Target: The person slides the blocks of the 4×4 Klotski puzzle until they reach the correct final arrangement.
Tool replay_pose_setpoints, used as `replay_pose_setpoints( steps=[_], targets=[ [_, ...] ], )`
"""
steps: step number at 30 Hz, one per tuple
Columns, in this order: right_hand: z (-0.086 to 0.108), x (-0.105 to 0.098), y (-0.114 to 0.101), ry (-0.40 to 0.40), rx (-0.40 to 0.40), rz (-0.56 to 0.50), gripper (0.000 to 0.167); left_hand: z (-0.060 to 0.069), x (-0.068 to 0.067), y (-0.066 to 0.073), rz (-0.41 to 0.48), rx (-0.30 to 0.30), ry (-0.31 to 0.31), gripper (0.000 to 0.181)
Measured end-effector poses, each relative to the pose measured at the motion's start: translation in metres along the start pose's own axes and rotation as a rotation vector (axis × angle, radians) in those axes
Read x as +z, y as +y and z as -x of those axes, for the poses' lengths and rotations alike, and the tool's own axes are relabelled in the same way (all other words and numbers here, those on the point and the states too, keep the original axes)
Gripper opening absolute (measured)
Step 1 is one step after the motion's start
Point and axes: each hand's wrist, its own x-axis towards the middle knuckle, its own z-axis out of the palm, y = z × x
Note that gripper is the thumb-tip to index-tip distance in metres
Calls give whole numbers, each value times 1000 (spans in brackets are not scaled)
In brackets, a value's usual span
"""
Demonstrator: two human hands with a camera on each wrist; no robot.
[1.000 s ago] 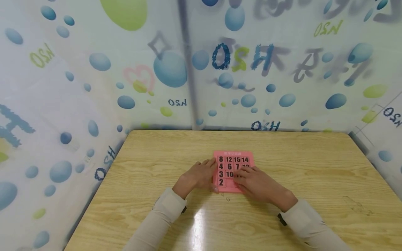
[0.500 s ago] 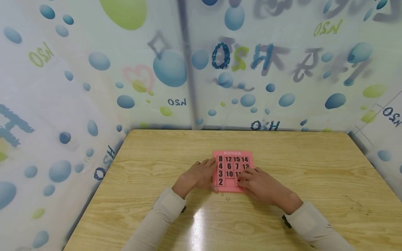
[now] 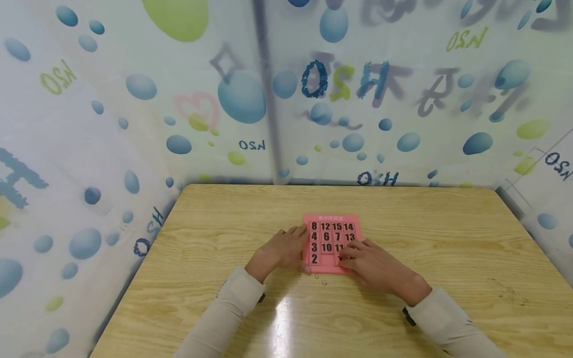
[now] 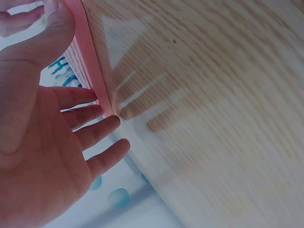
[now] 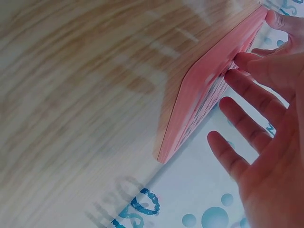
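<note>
1. The pink number board (image 3: 331,217) lies flat on the wooden table (image 3: 224,214), between both hands and squarely before the person, a placement that seems to let both hands reach it and its numerals read upright
2. The left hand (image 3: 286,248) rests along the board's left edge, thumb at the near left corner, fingers mostly straight and spread, gripping nothing; this light contact probably steadies the frame against sideways pushes
3. The right hand (image 3: 373,263) reaches over the near right part, its fingers loosely extended; thumb and forefinger touch the face there, without visibly pinching any tile, apparently to press or slide tiles, while the other fingers are lifted away
4. A gap (image 3: 326,259) in the nearest row sits right of tile 2 (image 3: 314,259) and below tile 10 (image 3: 327,247), presumably giving tiles room to shift; the right hand hides some numbers
</note>
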Motion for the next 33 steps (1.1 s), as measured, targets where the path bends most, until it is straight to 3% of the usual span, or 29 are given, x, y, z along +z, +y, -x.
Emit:
replay_pose_setpoints(
  steps=[6, 33],
  targets=[
    [0, 2, 0, 28, -2, -4, 21, 0, -1, 0, 8, -6, -2, 108],
    [0, 3, -2, 6, 12, -37, 24, 0, 0, 0, 13, -6, -2, 109]
  ],
)
